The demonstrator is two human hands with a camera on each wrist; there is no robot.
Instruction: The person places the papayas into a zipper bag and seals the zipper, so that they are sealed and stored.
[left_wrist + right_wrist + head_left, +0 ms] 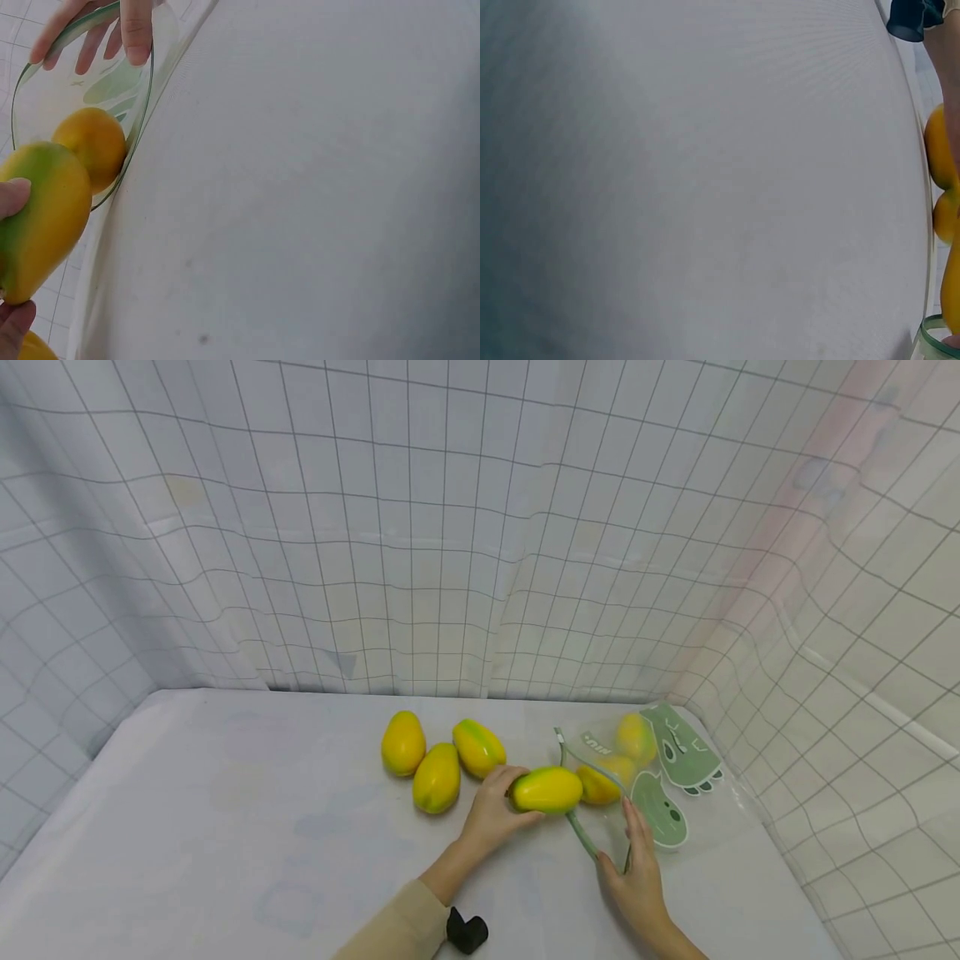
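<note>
My left hand (497,806) grips a yellow-green papaya (549,790), thumb on the near side and fingers behind its end. The fruit's far end overlaps the mouth of a clear plastic bag (600,841) with a green rim and green cartoon prints. At that rim my right hand (637,881) holds the bag, thumb and fingers spread apart along the edge. Inside the bag lie two yellow fruits, one papaya (597,783) near the mouth and another (634,737) deeper in. In the left wrist view, the held papaya (46,217) partly covers the fruit (96,146) in the bag.
Left of my left hand, three more papayas (437,779) lie grouped on the white-covered table (225,827). A small black object (467,932) is by the left sleeve. Gridded white curtains (420,568) stand behind and at both sides.
</note>
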